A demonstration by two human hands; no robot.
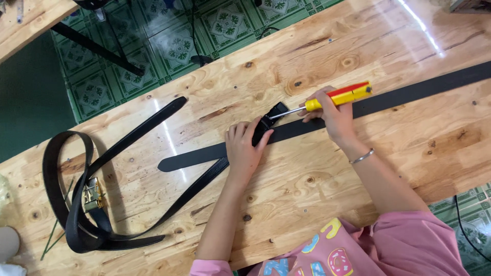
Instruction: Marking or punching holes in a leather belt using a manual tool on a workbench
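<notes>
Head view, only one I've got. My left hand lies palm-down, fingers spread flat, pressing on a long black leather belt strap that runs across the pale knotty pine tabletop from the right edge toward the middle. Fingertips touch the small black belt clasp at the strap's end; the hand pins rather than grips. My right hand is clenched round the handle of a yellow-and-red screwdriver, with a thin silver bangle on that wrist. The metal shaft angles down-left and its tip meets the clasp just beside my left fingertips. I can't tell if the tip sits in a screw; too small.

A second black strap with a pointed tip lies under my left palm and sticks out to the left, roughly in line with the first. Further left, well apart from both hands, a coiled pile of black belts loops near the table's left edge, with a gold metal buckle inside the coil. One long strand runs from that pile up to a rounded end, another runs toward my left hand.

Pink sleeves at bottom. Green patterned tile floor shows beyond the far table edge.
</notes>
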